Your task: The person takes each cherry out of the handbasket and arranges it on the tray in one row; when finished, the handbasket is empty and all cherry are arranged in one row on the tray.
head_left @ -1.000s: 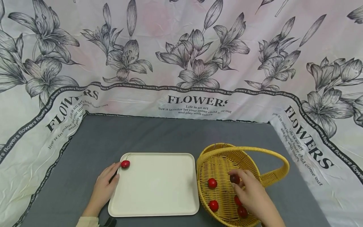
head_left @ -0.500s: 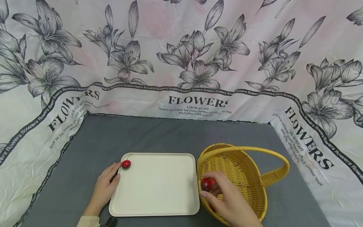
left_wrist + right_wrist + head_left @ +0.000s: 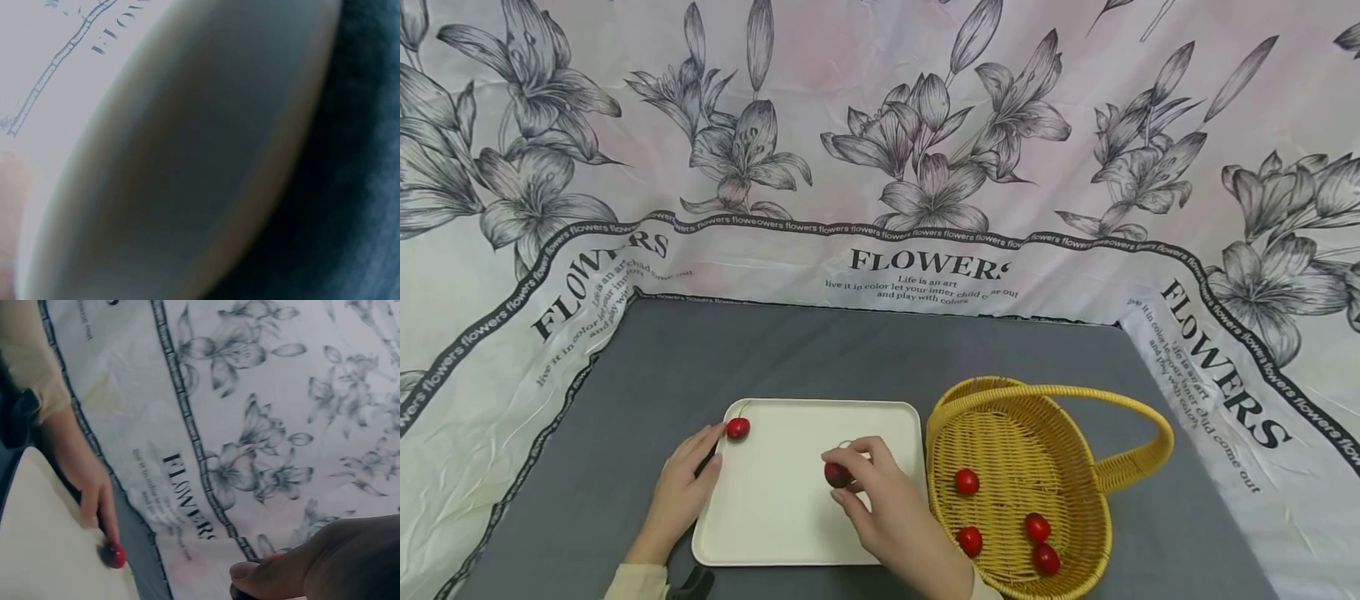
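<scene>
My right hand [image 3: 891,508] pinches a dark red cherry [image 3: 837,475] between thumb and fingers, above the white tray [image 3: 767,517]. In the right wrist view only a dark edge of that cherry shows beneath the thumb. At the tray's left edge, my left hand [image 3: 685,479] rests with fairly straight fingers touching the rim. Close to its fingertips a red cherry [image 3: 738,428] with a thin stem lies in the tray's far left corner. Blurred tray wall [image 3: 206,125] fills most of the left wrist view.
A yellow wicker basket [image 3: 1000,425] with an arched handle [image 3: 1138,417] stands right beside the tray. Several red cherries [image 3: 967,482] lie inside it. Grey cloth [image 3: 820,350] covers the table; a flower-printed curtain [image 3: 925,167] hangs behind and along both sides.
My right hand has carried the dark cherry leftward out of the basket and over the tray. The left hand stays at the tray's edge.
</scene>
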Available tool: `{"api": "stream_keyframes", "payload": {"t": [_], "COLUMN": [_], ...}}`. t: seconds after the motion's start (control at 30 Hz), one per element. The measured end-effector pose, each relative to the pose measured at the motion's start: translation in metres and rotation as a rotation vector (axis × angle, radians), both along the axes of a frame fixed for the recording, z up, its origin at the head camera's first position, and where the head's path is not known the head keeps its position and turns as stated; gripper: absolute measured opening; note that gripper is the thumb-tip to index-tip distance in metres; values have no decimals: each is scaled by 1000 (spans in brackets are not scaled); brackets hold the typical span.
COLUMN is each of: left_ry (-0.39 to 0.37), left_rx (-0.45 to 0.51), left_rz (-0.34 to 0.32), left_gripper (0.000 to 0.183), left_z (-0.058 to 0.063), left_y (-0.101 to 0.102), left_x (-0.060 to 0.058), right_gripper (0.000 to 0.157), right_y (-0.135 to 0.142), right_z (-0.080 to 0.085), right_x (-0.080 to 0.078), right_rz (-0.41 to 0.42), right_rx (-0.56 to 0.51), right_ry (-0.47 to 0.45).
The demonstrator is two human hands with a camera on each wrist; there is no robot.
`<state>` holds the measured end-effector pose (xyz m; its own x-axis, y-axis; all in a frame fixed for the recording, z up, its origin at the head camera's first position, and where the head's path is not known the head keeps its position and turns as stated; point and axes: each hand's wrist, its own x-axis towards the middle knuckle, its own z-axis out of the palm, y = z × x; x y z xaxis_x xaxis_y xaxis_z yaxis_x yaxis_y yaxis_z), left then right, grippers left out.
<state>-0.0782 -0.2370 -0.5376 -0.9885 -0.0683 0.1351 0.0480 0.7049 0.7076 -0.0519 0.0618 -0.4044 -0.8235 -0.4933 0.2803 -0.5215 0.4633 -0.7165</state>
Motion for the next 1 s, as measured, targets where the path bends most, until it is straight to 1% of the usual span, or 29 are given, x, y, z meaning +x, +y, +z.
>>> {"api": "stream_keyframes", "payload": {"t": [0.1,0.3,0.37,0.5,0.57,0.73,0.87,1.0], "left_ry": [31,40,38,16,4,2,7,29], "left_rx": [5,4,2,3,2,-1,-1,8], "left_rz": [-3,-4,0,-8,-16,-14,-13,-13], "left_gripper": [43,43,43,44,44,44,44,44], "left_z": [1,4,5,5,5,4,4,3], "left_y": [0,0,1,1,2,1,1,1], "left_x": [0,-1,0,1,1,1,1,1], "right_gripper": [36,30,31,33,34,35,35,34], "right_y": [-18,-52,-61,-73,-78,-93,-105,-113], "right_z": [-6,-27,-34,-47,-55,-75,-87,-95], "right_x": [-13,-39,-46,-56,-62,-78,-87,-92], "right_rz": [-15,5,1,-30,-46,-54,-50,-54], "right_rx": [48,53,81,145,161,209,243,295], "right_ry": [20,27,45,70,71,19,-32,9]}}
